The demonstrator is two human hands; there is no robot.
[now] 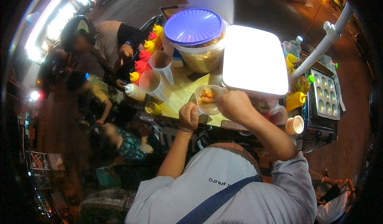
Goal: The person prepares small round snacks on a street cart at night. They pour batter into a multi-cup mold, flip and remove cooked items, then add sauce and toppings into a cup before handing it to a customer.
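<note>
In front of me, a translucent plastic cup holds orange-brown food pieces. My right hand is closed at the cup's right side, its fingertips hidden behind the knuckles. Against the left side of the cup, my left hand is curled closed. A small dark piece shows just above its fingers, too unclear to name. Beneath the cup lies a yellowish, lit board. Two taller clear containers stand to the left of my hands.
Behind the cup stand a large tub with a purple lid and a white-lidded box. Sauce bottles line the left edge; a yellow bottle and a moulded pan are right. A white pole slants there. People are at the left.
</note>
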